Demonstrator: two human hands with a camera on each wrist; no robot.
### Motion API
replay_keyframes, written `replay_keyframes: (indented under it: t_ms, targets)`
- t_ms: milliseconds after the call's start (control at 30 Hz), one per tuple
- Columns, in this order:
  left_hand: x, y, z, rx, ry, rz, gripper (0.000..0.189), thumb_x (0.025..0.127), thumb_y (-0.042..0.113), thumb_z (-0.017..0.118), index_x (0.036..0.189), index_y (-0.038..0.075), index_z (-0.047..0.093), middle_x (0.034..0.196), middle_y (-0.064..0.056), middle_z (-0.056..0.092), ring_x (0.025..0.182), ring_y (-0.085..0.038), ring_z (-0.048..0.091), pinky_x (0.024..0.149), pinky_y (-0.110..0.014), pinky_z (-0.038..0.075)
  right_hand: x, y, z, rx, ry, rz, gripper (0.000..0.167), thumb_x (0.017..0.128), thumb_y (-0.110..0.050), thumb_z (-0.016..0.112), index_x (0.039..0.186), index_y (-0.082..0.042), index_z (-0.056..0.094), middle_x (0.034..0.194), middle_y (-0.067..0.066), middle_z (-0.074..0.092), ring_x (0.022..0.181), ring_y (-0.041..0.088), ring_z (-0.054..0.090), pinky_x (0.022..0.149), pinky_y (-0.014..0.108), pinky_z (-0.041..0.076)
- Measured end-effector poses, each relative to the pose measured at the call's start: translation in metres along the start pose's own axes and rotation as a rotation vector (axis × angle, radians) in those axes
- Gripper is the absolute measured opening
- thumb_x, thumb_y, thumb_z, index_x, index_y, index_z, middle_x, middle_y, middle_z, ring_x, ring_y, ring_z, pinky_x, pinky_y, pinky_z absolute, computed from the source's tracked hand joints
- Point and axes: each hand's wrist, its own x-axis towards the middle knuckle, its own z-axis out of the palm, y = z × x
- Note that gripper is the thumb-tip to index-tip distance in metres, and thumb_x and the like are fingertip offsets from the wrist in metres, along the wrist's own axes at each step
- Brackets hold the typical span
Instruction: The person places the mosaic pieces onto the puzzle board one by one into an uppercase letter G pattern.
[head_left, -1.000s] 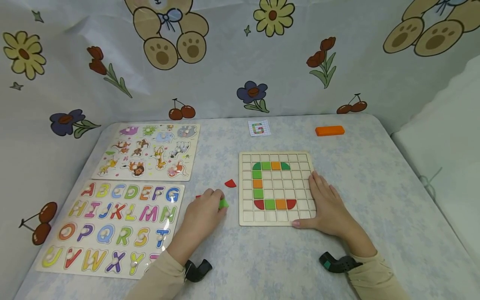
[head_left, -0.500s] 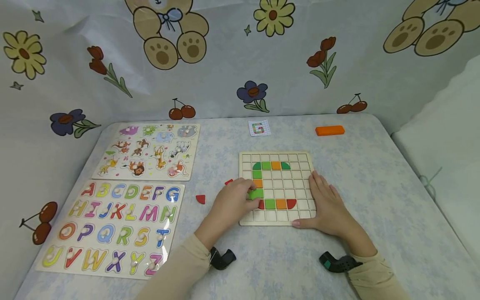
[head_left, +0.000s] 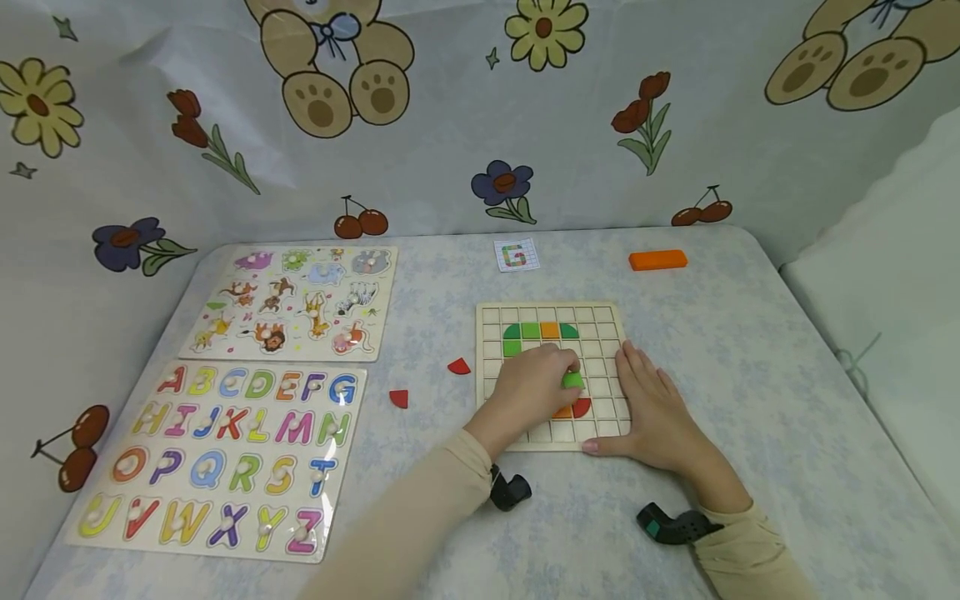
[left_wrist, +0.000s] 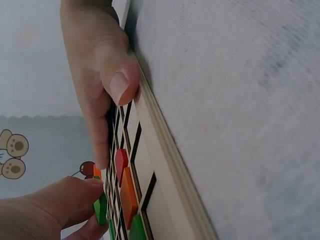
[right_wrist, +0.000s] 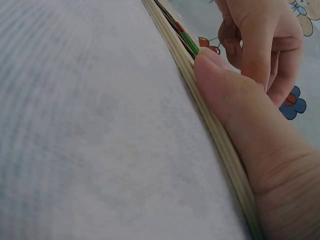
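The green tile (head_left: 573,380) is pinched in the fingertips of the left hand (head_left: 534,385), just above the middle cells of the grid board (head_left: 607,315); if it already touches a cell, I cannot tell. The left wrist view shows the same tile (left_wrist: 100,209) held between thumb and finger, close over the board surface.

On the board, the letter G looks mostly built: a top row of green and orange tiles (head_left: 540,331), a left column partly hidden under the hand, and a bottom row ending in a red rounded tile (head_left: 582,407). Judging from the pattern card (head_left: 517,256) at the far side of the counter (head_left: 750,375), the inner bar of the G is what remains, and this green tile seems to belong there.

The right hand (head_left: 654,408) lies flat with straight fingers on the right edge of the board, thumb against the near edge, steadying it and grasping nothing.

Two red pieces (head_left: 459,367) (head_left: 399,398) wait on the counter left of the board, so I think some places are not filled yet
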Motion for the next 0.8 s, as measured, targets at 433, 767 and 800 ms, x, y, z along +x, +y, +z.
replay_keyframes:
  t_ms: [433, 767, 800]
  targets:
    - [0.013, 0.008, 0.01, -0.032, -0.032, -0.035, 0.02, 0.09, 0.032, 0.074, 0.109, 0.026, 0.072, 0.104, 0.01, 0.067, 0.094, -0.006, 0.063, 0.069, -0.022, 0.049, -0.001, 0.0, 0.0, 0.005, -0.003, -0.002, 0.146, 0.06, -0.081, 0.074, 0.158, -0.003, 0.0, 0.167, 0.014, -0.006, 0.155, 0.037, -0.001, 0.117, 0.066, 0.007]
    - [0.014, 0.008, 0.006, -0.168, -0.071, -0.11, 0.02, 0.087, 0.027, 0.077, 0.107, 0.027, 0.077, 0.106, 0.014, 0.071, 0.096, -0.003, 0.064, 0.069, -0.02, 0.048, -0.001, 0.001, 0.0, 0.014, -0.007, 0.0, 0.145, 0.061, -0.081, 0.073, 0.158, -0.005, -0.003, 0.168, 0.012, -0.008, 0.155, 0.037, -0.002, 0.118, 0.064, 0.004]
    - [0.014, 0.007, 0.006, -0.176, -0.069, -0.114, 0.02, 0.087, 0.026, 0.077, 0.107, 0.027, 0.077, 0.105, 0.014, 0.071, 0.095, -0.003, 0.064, 0.069, -0.02, 0.048, -0.001, 0.001, 0.0, 0.015, -0.007, 0.0, 0.145, 0.061, -0.081, 0.073, 0.159, -0.005, -0.003, 0.168, 0.011, -0.008, 0.155, 0.037, -0.002, 0.118, 0.064, 0.004]
